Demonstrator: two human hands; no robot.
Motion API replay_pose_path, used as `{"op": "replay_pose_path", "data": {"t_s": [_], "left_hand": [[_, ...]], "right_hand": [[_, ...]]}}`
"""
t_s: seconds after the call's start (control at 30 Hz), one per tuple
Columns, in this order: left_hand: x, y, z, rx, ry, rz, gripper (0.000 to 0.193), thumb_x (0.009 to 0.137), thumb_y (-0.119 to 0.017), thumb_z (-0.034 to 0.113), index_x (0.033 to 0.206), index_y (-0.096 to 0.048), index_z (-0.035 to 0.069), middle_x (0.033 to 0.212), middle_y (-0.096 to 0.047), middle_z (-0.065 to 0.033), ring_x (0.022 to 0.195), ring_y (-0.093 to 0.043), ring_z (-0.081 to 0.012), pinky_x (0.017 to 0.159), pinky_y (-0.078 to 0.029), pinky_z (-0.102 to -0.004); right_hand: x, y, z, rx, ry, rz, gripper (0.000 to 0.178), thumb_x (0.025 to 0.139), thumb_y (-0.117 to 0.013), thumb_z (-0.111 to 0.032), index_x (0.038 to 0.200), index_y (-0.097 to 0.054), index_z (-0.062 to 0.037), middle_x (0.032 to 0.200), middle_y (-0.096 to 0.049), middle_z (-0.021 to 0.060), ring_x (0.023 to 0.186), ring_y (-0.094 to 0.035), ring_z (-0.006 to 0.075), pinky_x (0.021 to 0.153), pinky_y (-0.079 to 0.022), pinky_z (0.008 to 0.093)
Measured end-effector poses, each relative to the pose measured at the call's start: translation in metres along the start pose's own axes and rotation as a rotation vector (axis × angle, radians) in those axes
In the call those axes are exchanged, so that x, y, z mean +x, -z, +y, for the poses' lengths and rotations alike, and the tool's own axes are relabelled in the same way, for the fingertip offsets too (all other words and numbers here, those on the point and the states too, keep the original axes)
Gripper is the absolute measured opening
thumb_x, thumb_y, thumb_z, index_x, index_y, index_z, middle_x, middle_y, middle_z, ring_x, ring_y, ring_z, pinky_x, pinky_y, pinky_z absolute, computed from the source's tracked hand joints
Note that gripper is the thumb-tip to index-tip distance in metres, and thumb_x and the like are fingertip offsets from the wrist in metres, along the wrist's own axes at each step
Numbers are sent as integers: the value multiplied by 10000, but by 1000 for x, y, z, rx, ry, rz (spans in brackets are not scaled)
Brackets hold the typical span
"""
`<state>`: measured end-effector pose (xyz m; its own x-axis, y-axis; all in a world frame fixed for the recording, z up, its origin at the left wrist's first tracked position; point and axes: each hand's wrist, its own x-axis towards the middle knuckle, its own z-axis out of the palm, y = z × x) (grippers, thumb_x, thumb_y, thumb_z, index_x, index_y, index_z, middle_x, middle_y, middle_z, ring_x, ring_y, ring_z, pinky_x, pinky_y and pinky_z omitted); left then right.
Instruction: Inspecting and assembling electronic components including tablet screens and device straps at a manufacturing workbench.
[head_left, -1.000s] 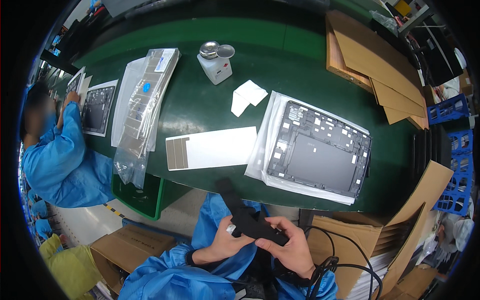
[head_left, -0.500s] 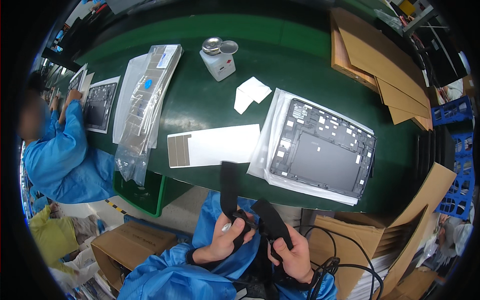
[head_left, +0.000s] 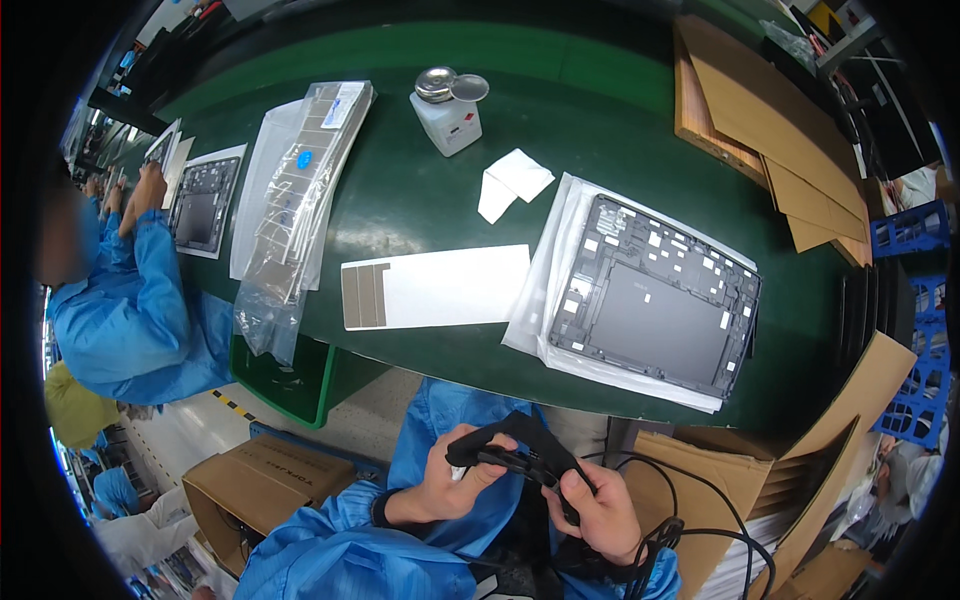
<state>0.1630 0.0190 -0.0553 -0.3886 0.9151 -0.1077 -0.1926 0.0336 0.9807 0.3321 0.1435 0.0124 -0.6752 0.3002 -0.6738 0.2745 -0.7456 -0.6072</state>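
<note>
Over my lap, my left hand (head_left: 452,484) and my right hand (head_left: 604,510) grip a black strap (head_left: 545,440) from either side. The band arches between them, with a dark buckle-like piece (head_left: 522,462) just beneath it. A small white item shows at my left fingers, too small to name. On the table beyond lies a dark tablet housing (head_left: 655,300) on white sheets. Left of it is a white strip of backing (head_left: 460,285) with brown adhesive pieces at its left end. Both hands are apart from these.
A pump bottle (head_left: 446,118) and folded white wipe (head_left: 514,182) stand farther back. Bagged adhesive sheets (head_left: 300,190) lie left, near a co-worker in a blue sleeve (head_left: 150,290). A green bin (head_left: 280,380), cartons (head_left: 265,485) and black cables (head_left: 690,470) surround my lap.
The strap's left end, upright before, now bends over to the right between my hands. The two strap parts have come together. The whole view has shifted slightly.
</note>
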Motion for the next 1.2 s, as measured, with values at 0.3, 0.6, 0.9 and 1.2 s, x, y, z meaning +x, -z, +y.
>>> {"op": "replay_pose_path", "data": {"t_s": [0.3,0.6,0.9,1.2], "left_hand": [[18,7,13,200,-297,-143,275,801,-652,3,1070,-614,-41,867,-671,-157,733,-667,-295,735,-523,-327],[25,9,26,294,-243,-335,405,737,-622,-11,1140,-582,-2,975,-658,-178,782,-659,-351,673,-526,-359],[29,-5,28,216,-144,-429,670,714,-570,-74,1371,-468,9,1003,-673,-180,828,-633,-338,736,-495,-351],[30,1,28,284,104,-519,595,999,-425,428,1418,-381,9,875,-634,-165,782,-569,-368,743,-447,-427]], "right_hand": [[-4,14,-5,62,-130,-54,451,993,-519,-389,1040,-563,58,730,-525,40,508,-443,70,443,-281,193],[-9,6,-10,68,-102,-105,330,995,-547,-315,1084,-553,2,657,-455,-41,516,-384,33,453,-293,200],[-3,7,-4,68,22,13,379,990,-558,-314,1202,-537,-1,697,-474,-46,532,-396,33,460,-316,201],[2,18,-10,-84,84,39,361,1000,-538,-307,1200,-545,-6,701,-462,-39,547,-412,36,478,-334,197]]}}
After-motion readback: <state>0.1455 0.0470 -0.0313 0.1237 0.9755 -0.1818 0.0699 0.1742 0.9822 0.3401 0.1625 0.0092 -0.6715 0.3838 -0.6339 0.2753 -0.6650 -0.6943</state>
